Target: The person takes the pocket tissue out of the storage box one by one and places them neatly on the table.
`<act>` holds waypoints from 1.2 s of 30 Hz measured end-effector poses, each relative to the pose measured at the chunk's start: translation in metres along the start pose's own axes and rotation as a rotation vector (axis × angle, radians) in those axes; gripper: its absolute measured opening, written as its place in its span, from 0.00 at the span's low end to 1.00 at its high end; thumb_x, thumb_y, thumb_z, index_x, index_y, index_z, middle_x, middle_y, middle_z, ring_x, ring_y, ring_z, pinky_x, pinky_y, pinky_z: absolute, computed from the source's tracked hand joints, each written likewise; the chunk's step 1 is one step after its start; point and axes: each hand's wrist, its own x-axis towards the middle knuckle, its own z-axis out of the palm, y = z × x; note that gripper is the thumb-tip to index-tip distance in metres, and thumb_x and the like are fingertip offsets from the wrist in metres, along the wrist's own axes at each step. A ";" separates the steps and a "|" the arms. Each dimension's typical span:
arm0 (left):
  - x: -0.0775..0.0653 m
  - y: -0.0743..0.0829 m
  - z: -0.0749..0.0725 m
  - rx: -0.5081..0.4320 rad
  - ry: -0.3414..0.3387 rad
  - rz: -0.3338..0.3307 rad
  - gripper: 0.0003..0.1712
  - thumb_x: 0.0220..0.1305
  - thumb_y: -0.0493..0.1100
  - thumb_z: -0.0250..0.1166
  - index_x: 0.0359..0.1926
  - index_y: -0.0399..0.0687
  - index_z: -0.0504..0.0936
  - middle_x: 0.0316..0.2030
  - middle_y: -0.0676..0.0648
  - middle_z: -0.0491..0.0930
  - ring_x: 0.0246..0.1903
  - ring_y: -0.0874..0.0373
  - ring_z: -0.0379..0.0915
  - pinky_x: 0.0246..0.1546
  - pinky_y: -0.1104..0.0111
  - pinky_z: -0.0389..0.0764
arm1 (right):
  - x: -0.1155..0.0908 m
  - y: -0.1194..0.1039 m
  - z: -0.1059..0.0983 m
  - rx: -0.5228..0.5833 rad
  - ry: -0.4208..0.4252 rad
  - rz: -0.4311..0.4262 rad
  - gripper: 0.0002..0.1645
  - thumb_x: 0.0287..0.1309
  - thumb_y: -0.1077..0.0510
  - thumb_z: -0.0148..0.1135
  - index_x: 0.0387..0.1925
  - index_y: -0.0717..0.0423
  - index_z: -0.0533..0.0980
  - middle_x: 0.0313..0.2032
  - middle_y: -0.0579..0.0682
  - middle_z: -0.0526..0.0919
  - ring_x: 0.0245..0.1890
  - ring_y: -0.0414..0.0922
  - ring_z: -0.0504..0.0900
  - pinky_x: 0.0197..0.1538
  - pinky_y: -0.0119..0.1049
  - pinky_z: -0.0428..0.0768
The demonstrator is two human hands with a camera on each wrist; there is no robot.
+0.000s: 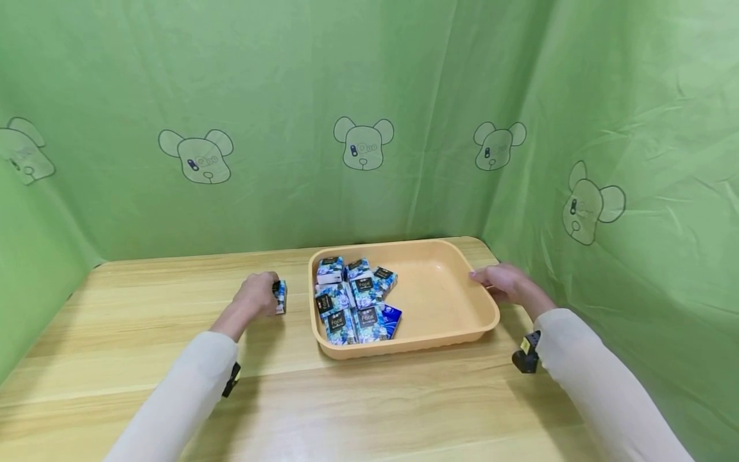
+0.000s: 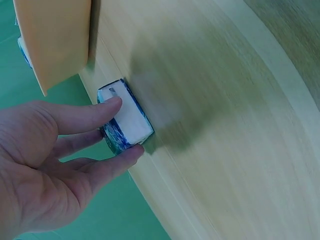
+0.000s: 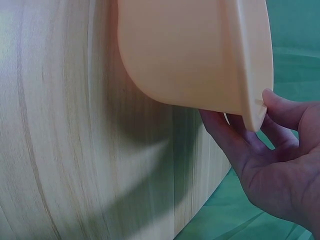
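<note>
Left of the orange tray (image 1: 398, 348), my left hand (image 1: 256, 296) pinches a small blue floral tissue pack (image 1: 280, 296) between thumb and fingers. In the left wrist view that tissue pack (image 2: 131, 119) shows its white side, close over the wooden table. My right hand (image 1: 501, 282) grips the tray's right rim, thumb on the rim and fingers beneath, as the right wrist view shows on the tray wall (image 3: 185, 60). Several similar tissue packs (image 1: 369, 324) lie crowded in the tray's left half, some tilted on others. One pack (image 1: 392, 319) shows a plain dark blue face.
The light wood table (image 1: 369, 404) runs to a green curtain (image 1: 277, 77) printed with bear heads at the back and sides. A black device (image 1: 525, 354) is strapped at the right wrist, and another (image 1: 232, 380) at the left.
</note>
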 end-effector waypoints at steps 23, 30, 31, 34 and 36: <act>-0.004 0.001 -0.004 0.026 0.011 0.029 0.37 0.50 0.22 0.62 0.65 0.27 0.70 0.52 0.26 0.79 0.38 0.44 0.76 0.36 0.61 0.84 | 0.001 -0.001 -0.001 -0.025 -0.007 -0.007 0.35 0.71 0.51 0.57 0.68 0.73 0.66 0.51 0.56 0.82 0.41 0.40 0.85 0.51 0.38 0.86; -0.003 0.007 -0.007 0.054 -0.015 0.025 0.41 0.47 0.21 0.63 0.67 0.28 0.69 0.56 0.26 0.77 0.39 0.45 0.76 0.36 0.62 0.84 | 0.002 -0.001 0.000 -0.009 -0.007 -0.004 0.35 0.71 0.52 0.57 0.68 0.74 0.65 0.49 0.53 0.83 0.40 0.39 0.85 0.50 0.37 0.86; -0.003 0.008 -0.008 0.061 -0.021 0.024 0.42 0.46 0.21 0.62 0.68 0.28 0.69 0.57 0.25 0.77 0.39 0.45 0.76 0.35 0.63 0.84 | 0.002 -0.001 -0.001 -0.009 -0.007 -0.005 0.35 0.71 0.52 0.57 0.68 0.74 0.65 0.48 0.53 0.83 0.40 0.39 0.85 0.50 0.36 0.86; -0.001 0.013 -0.011 0.081 -0.037 0.030 0.41 0.49 0.22 0.59 0.69 0.29 0.67 0.62 0.25 0.74 0.41 0.43 0.76 0.34 0.62 0.83 | 0.001 -0.001 -0.001 -0.007 -0.006 -0.008 0.35 0.71 0.53 0.56 0.68 0.74 0.65 0.47 0.52 0.83 0.40 0.39 0.84 0.49 0.36 0.86; -0.001 0.017 -0.013 0.098 -0.031 0.048 0.39 0.53 0.23 0.56 0.69 0.29 0.67 0.64 0.26 0.72 0.44 0.42 0.77 0.40 0.59 0.84 | 0.001 0.000 0.000 -0.008 -0.006 -0.007 0.35 0.71 0.53 0.56 0.68 0.74 0.65 0.48 0.52 0.83 0.40 0.39 0.84 0.49 0.36 0.86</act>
